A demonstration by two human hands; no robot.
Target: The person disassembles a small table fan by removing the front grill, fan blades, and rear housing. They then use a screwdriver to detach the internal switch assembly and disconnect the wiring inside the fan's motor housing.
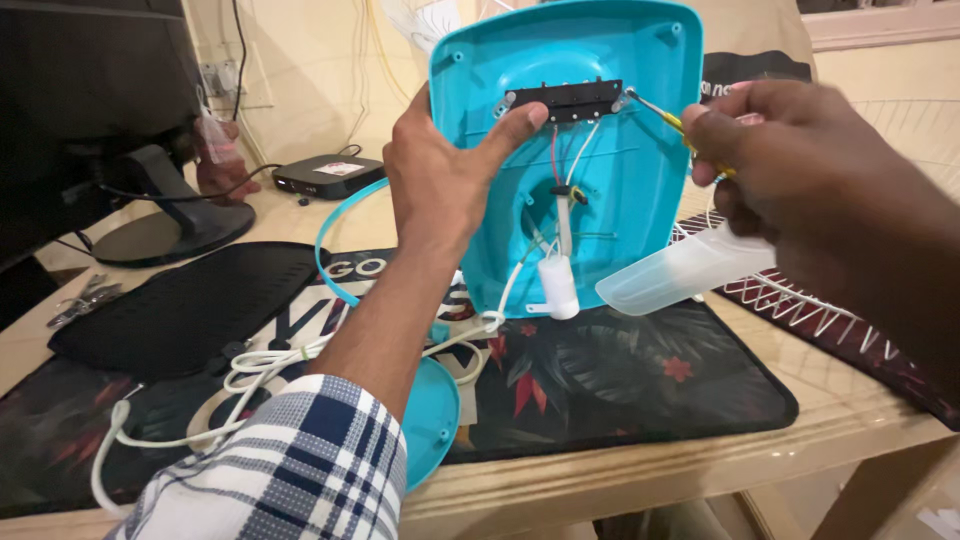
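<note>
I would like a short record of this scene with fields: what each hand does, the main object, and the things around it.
Left hand: grips the turquoise plastic housing upright, thumb on the black switch block
Right hand: holds a yellow-handled screwdriver, tip at the block's right end
Inside housing: red and white wires, white cylindrical capacitor
Nearby: translucent fan blade, white power cord, floral mat, wooden table

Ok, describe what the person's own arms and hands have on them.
The left hand is bare, with no ring or watch showing; its forearm runs into a rolled sleeve of navy, white and grey plaid. The right hand and forearm are bare too; no sleeve, glove or jewellery shows.
</note>
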